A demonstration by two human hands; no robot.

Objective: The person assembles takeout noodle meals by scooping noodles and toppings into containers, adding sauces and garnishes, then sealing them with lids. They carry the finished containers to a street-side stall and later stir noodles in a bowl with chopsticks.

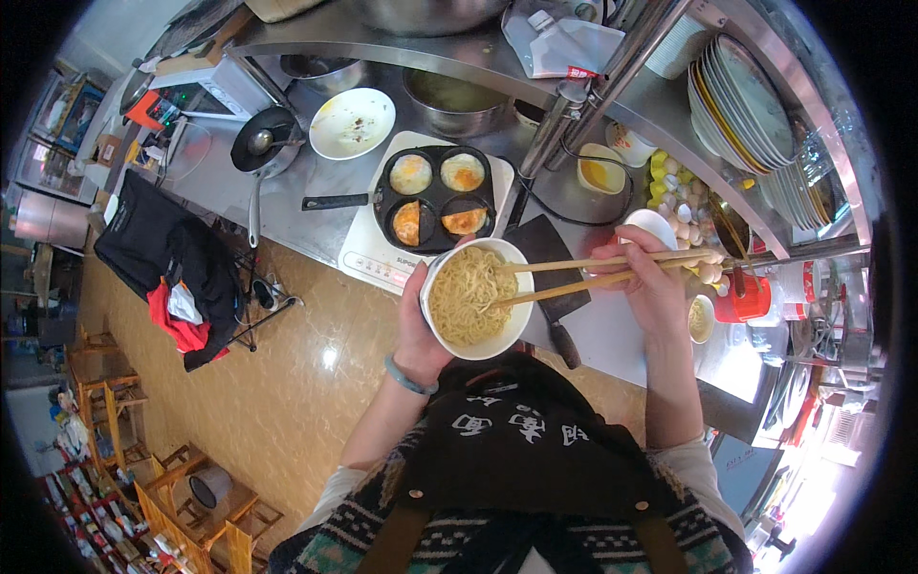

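Observation:
My left hand (418, 341) holds a white paper bowl (518, 331) of cooked noodles (462, 298), tilted towards me. In my right hand (642, 276) is a pair of long wooden chopsticks (566, 265), their tips among the noodles. Just beyond the bowl, a black egg pan (434, 201) with several round wells rests on a white Supor induction cooker (358, 247). Two of its wells hold round fried eggs (411, 174); two others hold browned half-moon eggs (407, 224). A broad-bladed cleaver (549, 262) lies under the chopsticks. White bowl (649, 226) shows behind my right fingers.
Left of the cooker are a white plate (351, 123) with scraps and a saucepan (267, 143) holding a ladle. Metal posts (549, 136) support an overhead shelf (459, 61). Eggs (678, 204) and a small noodle bowl (701, 319) stand right. A draped chair (172, 251) is left.

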